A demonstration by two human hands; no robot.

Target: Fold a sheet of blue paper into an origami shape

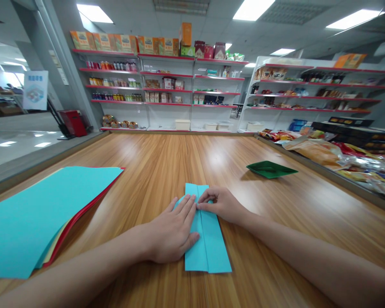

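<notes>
A folded strip of light blue paper (216, 248) lies flat on the wooden table, a seam running lengthwise down its middle. My left hand (176, 229) rests flat across the strip's left half, fingers stretched out. On the right, my right hand (223, 204) has its thumb and forefinger pinched together at the seam, near the left fingertips. Whether a paper edge sits between those fingers is too small to make out. To the far right stands a folded green paper boat (271, 169), apart from both hands.
A stack of coloured paper sheets (57, 205), blue on top with cream and red beneath, lies at the left of the table (154, 162). Packaged snacks (321, 154) fill the area past the right edge. Stocked shelves (167, 90) stand behind.
</notes>
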